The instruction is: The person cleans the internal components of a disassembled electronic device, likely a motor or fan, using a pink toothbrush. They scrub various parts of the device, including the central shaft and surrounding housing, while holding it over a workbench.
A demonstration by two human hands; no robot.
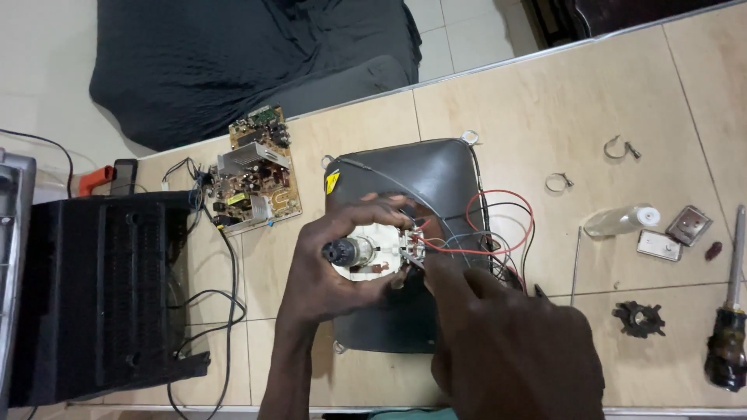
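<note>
A black plastic casing (101, 288) fills the table's (545, 101) left edge. At the middle lies a dark picture tube (436, 187), face down, its glass neck (350, 250) pointing left. The left hand (334, 264) is closed around that neck; the right hand (498, 342), nearer the front edge, pinches the coloured wires (498, 225) just right of it. A circuit board (257, 171) sits behind, a screwdriver (727, 342) at the right edge, with open room between.

Left hand (334, 264) curled closed; right hand (506, 342) pinching.
</note>
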